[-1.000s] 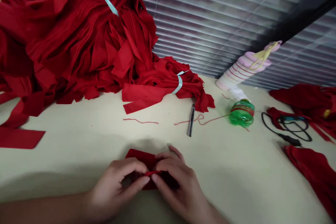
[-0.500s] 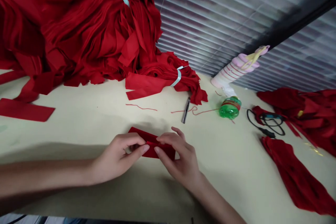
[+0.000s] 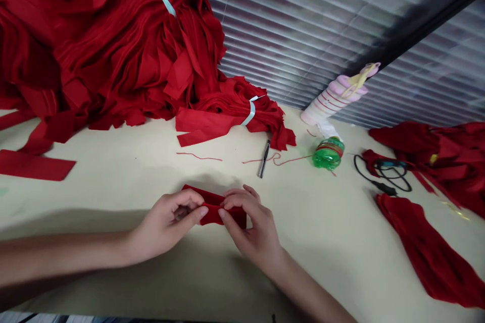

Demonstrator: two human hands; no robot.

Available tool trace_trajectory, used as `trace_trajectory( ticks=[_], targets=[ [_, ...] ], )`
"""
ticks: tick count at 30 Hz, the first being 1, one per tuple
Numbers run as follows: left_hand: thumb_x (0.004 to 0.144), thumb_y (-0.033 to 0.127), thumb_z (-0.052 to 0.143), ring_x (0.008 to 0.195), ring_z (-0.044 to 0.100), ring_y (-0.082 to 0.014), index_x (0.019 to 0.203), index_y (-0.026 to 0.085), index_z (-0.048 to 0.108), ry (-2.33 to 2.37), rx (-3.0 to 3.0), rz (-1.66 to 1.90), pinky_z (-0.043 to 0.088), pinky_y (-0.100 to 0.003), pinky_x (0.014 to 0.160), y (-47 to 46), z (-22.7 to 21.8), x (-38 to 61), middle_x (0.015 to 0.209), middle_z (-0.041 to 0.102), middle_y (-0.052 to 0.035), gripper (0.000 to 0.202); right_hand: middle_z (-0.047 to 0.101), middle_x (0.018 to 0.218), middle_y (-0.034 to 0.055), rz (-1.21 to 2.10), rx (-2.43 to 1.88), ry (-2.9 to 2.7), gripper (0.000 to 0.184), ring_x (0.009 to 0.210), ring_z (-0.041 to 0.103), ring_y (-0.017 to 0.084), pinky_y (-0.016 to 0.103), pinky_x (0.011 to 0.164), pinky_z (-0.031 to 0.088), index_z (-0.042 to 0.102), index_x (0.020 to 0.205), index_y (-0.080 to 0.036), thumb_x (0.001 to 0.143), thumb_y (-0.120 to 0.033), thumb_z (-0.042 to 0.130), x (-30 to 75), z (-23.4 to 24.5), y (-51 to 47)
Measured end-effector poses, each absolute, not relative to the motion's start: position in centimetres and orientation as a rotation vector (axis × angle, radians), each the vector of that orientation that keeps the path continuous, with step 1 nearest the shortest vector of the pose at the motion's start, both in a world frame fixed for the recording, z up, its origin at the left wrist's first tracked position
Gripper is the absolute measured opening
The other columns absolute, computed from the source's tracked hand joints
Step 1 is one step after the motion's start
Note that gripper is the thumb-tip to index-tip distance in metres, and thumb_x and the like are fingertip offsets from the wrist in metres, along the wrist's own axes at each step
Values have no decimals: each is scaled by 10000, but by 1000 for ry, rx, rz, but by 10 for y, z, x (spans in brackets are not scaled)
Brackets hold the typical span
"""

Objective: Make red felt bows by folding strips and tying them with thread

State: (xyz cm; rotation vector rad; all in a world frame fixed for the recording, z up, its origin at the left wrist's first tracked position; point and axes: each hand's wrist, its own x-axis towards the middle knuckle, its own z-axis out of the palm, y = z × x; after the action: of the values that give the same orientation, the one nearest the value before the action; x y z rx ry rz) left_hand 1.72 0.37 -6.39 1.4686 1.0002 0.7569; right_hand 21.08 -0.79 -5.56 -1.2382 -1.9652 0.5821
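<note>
A small piece of red fabric is pinched between my two hands over the pale table. My left hand grips its left part between thumb and forefinger. On the right part, the thumb and fingers of my right hand close in the same way. A fold runs along the fabric between the fingertips, and its far edge stands up behind them. Some of the cloth is hidden by my fingers. Beyond my hands lie a dark pen and a loose red thread.
Bundles of red fabric strips tied with light blue ribbon fill the back left. A green plastic spool stands near a pink-and-white thread cone. At right are a black cable and more red fabric. Blinds hang behind.
The fabric's near edge is now pinched up into a fold between both thumbs, where it lay flatter before. Both hands stay close together; the whole view has shifted slightly.
</note>
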Motion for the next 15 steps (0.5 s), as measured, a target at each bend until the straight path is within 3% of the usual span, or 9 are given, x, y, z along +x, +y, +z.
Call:
trace_trajectory(
  ticks=[5, 15],
  targets=[
    [860, 278, 509, 619, 476, -80, 801, 161, 587, 1014, 1557, 767, 390, -184, 552, 4, -61, 17, 701, 567, 14, 152, 646, 840, 10, 643, -1233, -1948, 84, 935, 590, 196, 459, 979, 296, 513, 798, -221, 792, -150, 556, 212, -53, -7],
    [831, 218, 562, 704, 553, -94, 841, 169, 650, 984, 1527, 863, 442, -199, 640, 7, -63, 16, 779, 638, -10, 102, 642, 773, 16, 751, -1250, -1891, 70, 955, 562, 221, 461, 913, 397, 553, 754, -215, 769, -151, 577, 214, -53, -5]
  ],
)
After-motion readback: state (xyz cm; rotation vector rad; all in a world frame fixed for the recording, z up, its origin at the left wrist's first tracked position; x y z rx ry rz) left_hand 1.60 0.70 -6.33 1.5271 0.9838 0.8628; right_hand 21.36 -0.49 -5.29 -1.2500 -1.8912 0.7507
